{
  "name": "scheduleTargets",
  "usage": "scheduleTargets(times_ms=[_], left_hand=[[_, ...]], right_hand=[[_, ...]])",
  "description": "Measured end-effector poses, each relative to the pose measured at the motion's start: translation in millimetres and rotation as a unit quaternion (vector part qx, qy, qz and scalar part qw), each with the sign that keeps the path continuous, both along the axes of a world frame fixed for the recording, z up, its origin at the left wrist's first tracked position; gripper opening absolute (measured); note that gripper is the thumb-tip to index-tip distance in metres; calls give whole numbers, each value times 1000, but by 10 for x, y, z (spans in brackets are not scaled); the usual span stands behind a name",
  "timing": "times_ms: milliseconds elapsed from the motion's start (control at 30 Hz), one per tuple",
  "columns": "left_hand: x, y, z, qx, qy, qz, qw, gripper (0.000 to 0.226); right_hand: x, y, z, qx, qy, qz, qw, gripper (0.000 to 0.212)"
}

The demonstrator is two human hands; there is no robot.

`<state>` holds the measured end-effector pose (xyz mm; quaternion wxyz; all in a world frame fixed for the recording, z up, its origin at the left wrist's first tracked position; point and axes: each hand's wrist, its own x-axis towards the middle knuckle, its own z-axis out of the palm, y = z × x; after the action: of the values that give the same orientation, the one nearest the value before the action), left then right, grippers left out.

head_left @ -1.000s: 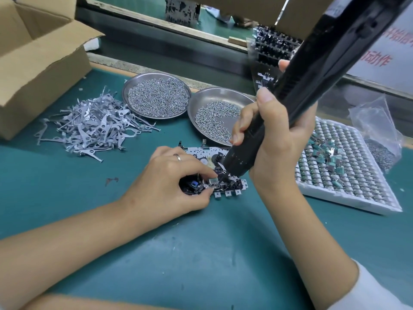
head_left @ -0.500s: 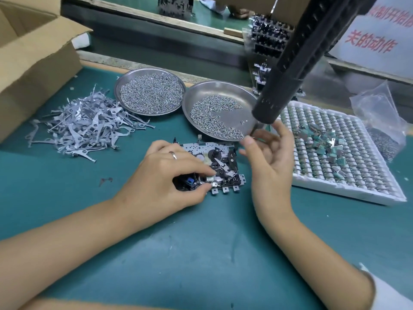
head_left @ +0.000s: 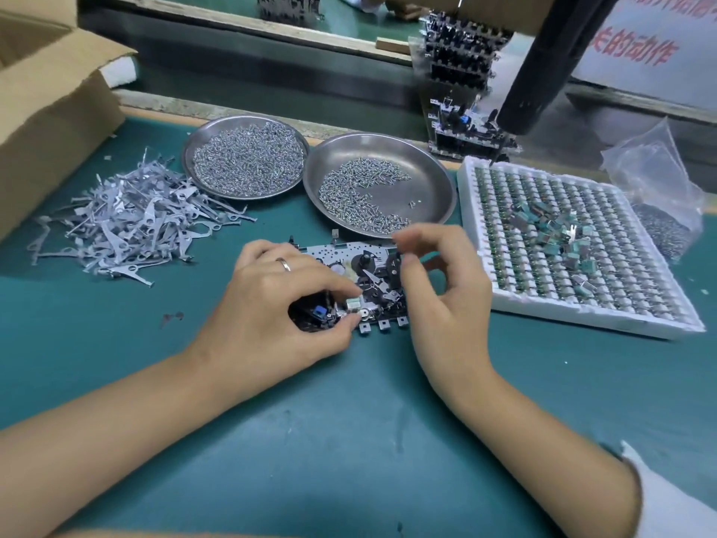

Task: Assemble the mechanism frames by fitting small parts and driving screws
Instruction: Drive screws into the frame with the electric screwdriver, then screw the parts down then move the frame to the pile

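Observation:
The mechanism frame (head_left: 364, 266), a metal plate with black gears and levers, lies on the green mat in the middle. My left hand (head_left: 279, 304) grips its left end, thumb and fingers curled round the black block with a blue part. My right hand (head_left: 446, 297) hovers over the frame's right end with curled fingers. Its thumb and forefinger are close together, and blur hides whether they pinch anything. The black electric screwdriver (head_left: 543, 71) hangs free at the upper right, with no hand on it.
Two steel dishes of screws (head_left: 244, 126) (head_left: 434, 176) stand behind the frame. A pile of grey metal levers (head_left: 128, 223) lies at the left by a cardboard box (head_left: 50, 110). A white tray (head_left: 582, 316) of small parts, a plastic bag (head_left: 659, 180) and stacked frames (head_left: 461, 71) are at the right.
My right hand let go of the screwdriver, which swung up and right. The hand passed the screw dish's edge and came down to the frame's right end. My left hand stayed.

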<state>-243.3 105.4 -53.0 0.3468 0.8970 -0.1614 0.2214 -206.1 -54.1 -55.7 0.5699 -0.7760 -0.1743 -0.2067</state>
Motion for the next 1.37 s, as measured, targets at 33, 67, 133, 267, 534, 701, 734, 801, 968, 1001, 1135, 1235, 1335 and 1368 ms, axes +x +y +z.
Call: scheduleTargets(times_ms=[33, 67, 133, 267, 534, 701, 734, 801, 968, 1001, 1135, 1235, 1335, 1368], left_hand=[[9, 7, 16, -14, 2, 3, 1000, 23], [20, 20, 33, -45, 7, 9, 999, 24], [57, 62, 58, -134, 18, 38, 990, 16], [118, 93, 59, -169, 0, 90, 982, 12], [101, 156, 54, -54, -77, 54, 994, 30], [76, 113, 18, 18, -123, -4, 992, 32], [66, 98, 10, 42, -132, -24, 990, 32], [49, 56, -10, 87, -150, -59, 983, 32], [42, 45, -69, 125, -163, -70, 976, 36], [46, 58, -74, 124, -161, -63, 977, 36], [66, 71, -59, 112, -151, -46, 981, 37], [52, 54, -44, 115, -150, -40, 981, 37], [44, 47, -32, 118, -147, -39, 981, 37], [47, 47, -30, 116, -145, -38, 982, 37]], right_hand=[[-31, 8, -5, -44, -39, 13, 998, 20], [-70, 23, -9, -96, -78, 31, 992, 14], [-146, 87, -4, -230, -131, 66, 962, 23], [-239, 202, 13, -478, -160, 86, 859, 38], [-663, 114, 116, -567, -91, 65, 816, 35], [-972, -277, 110, -557, -90, 21, 826, 28], [-1013, -385, 113, -555, -86, 7, 828, 29], [-1082, -617, 117, -550, -66, -18, 832, 29], [-1156, -1311, 124, -550, -9, -119, 826, 21], [-1152, -1462, 119, -561, 7, -150, 814, 20], [-1058, -1927, 189, -606, 129, -303, 724, 28], [-971, -1988, 250, -604, 158, -332, 707, 35], [-870, -1705, 257, -541, 76, -268, 793, 23], [-849, -1559, 251, -512, 40, -242, 823, 18]])
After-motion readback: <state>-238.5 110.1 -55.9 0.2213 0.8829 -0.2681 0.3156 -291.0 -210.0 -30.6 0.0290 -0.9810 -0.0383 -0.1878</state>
